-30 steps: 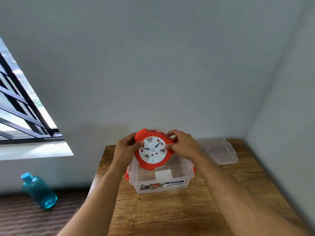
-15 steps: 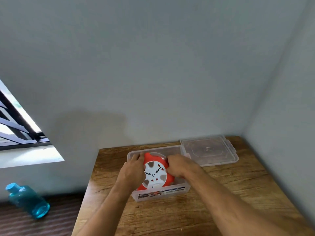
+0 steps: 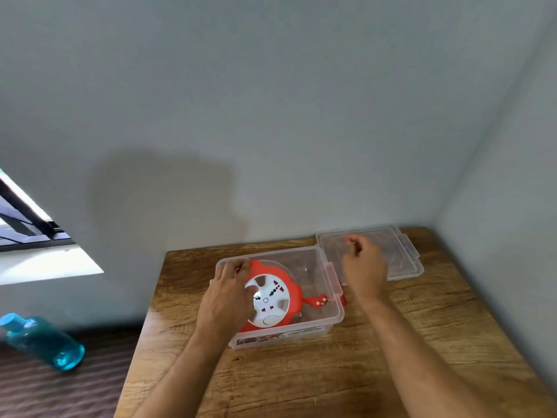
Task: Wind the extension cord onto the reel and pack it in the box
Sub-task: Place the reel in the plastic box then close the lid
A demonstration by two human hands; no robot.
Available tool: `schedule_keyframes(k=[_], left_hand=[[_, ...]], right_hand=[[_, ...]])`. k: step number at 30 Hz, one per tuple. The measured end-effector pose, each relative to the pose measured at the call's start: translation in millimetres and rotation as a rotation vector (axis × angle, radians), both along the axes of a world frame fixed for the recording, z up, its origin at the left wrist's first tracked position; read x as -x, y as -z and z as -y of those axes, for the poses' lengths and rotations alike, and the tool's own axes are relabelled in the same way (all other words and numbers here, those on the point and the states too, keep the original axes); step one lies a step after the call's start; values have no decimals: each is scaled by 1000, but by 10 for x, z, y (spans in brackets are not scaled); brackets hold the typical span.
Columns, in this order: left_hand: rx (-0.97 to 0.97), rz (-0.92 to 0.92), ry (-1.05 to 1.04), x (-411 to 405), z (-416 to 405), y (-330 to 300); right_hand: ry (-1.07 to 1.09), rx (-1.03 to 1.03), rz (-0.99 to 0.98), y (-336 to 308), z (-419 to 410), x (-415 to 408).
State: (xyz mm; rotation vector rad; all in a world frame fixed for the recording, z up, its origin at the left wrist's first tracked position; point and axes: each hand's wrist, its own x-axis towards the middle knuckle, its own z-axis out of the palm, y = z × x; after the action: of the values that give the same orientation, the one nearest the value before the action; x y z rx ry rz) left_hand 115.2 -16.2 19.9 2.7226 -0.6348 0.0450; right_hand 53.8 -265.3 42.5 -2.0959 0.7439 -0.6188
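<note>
Reel in box, lid not yet on.
Orange cord reel [image 3: 275,294] lies inside the clear box [image 3: 327,321] on the worktop [image 3: 391,342]; left hand [image 3: 224,297] rests on it, right hand [image 3: 363,267], loosely curled and empty, hovers over the lid [image 3: 405,254].

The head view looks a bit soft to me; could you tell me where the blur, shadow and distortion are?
In the head view, the blue bottle at lower left is smeared by motion and the right hand over the lid is slightly soft; a broad dim shadow lies on the wall above the table; the wide lens bends the room's corner and window edge.
</note>
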Motion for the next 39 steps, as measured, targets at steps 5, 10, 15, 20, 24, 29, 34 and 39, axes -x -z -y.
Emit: schedule_keyframes(k=[5, 10, 15, 20, 24, 29, 34, 39], left_hand=[[131, 142, -34, 42, -54, -7], [192, 161, -157, 181, -93, -20], [327, 101, -311, 356, -154, -96], [565, -116, -545, 383, -201, -166], [678, -245, -592, 398, -284, -171], [742, -339, -588, 356, -373, -182], [966, -509, -456, 354, -409, -226], [1308, -637, -519, 303, -398, -215]], right_hand=[[-417, 262, -551, 581, 197, 102], [-446, 465, -494, 674, 117, 158], [-351, 480, -433, 480, 138, 157], [-88, 381, -117, 110, 197, 194], [-17, 382, 39, -149, 132, 238], [-68, 344, 363, -572, -203, 416], [-112, -74, 654, -775, -544, 549], [-133, -627, 263, -445, -549, 553]])
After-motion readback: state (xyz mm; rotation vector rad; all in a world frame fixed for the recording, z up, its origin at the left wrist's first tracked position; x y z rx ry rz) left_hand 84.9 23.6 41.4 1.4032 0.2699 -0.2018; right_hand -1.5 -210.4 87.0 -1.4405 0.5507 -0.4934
